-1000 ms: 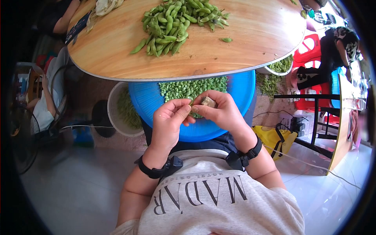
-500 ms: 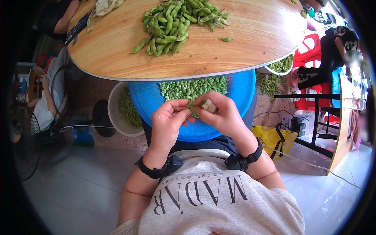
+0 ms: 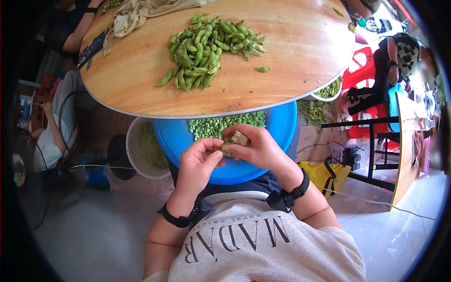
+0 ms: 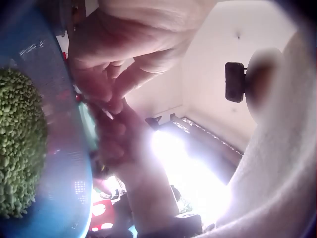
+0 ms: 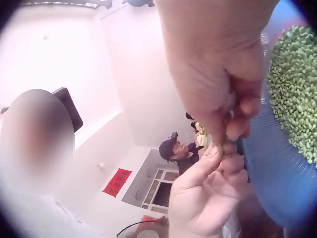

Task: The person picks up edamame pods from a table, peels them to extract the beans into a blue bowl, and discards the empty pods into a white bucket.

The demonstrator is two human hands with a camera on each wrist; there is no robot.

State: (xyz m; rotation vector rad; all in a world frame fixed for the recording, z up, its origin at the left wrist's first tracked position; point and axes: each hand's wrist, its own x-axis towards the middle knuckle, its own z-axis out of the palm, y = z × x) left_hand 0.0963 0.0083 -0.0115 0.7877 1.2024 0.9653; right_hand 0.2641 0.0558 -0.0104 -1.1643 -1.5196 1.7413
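Observation:
Over a blue basin [image 3: 282,134] of shelled green beans [image 3: 225,123], both hands meet fingertip to fingertip. A small green edamame pod [image 5: 221,148], mostly hidden by the fingers, is pinched between them. My left hand [image 3: 198,159] holds its near end with thumb and forefinger. On the other side, my right hand [image 3: 260,146] grips the pod with thumb and curled forefinger. A pale, brownish thing [image 3: 240,138] shows at the right hand's curled fingers; what it is I cannot tell. A heap of whole edamame pods [image 3: 199,54] lies on the wooden table [image 3: 127,87] ahead.
The table's rounded edge overhangs the basin's far side. A pale bin [image 3: 134,152] with green scraps stands left of the basin, and another tub [image 3: 329,91] of pods sits at the right. A yellow bag [image 3: 319,176] lies on the floor. Other people are around the table.
The head view has tilted, so table and basin sit lower in it. The green pod showed more plainly between the fingertips half a second ago; the fingers now cover most of it.

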